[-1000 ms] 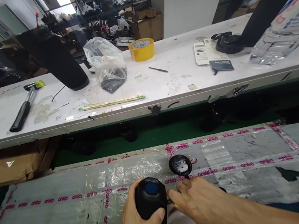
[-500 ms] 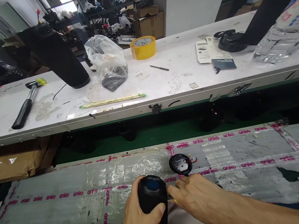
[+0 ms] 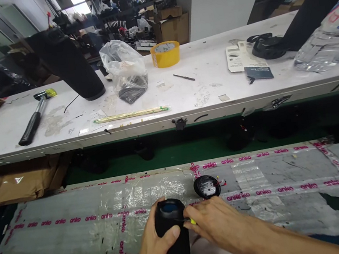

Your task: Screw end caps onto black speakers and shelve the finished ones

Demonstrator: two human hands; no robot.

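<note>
My left hand (image 3: 156, 241) is wrapped round a black cylindrical speaker body (image 3: 173, 245), its thumb across the near side. The speaker's top end faces up and shows a dark recess with a bluish sheen. In my closed right hand (image 3: 213, 218) is a thin tool with a yellow handle (image 3: 192, 221), perhaps a screwdriver. Its dark shaft points left and reaches the speaker's rim; whether the tip is inserted cannot be made out. Just beyond my right hand, a round black end cap (image 3: 207, 186) with red wires lies on the plastic-covered surface (image 3: 78, 238).
A white bench (image 3: 139, 97) runs across behind. On it are a hammer (image 3: 36, 119), another black cylinder (image 3: 67, 65), a plastic bag (image 3: 126, 72), yellow tape (image 3: 165, 54), wrapped sticks (image 3: 131, 114), cards (image 3: 246, 58) and a water bottle (image 3: 328, 41). Brown packages (image 3: 21, 181) lie below left.
The tool has shifted left and up onto the speaker's rim, with more of its yellow handle showing. The speaker's top has tilted slightly towards me. The view has shifted a little.
</note>
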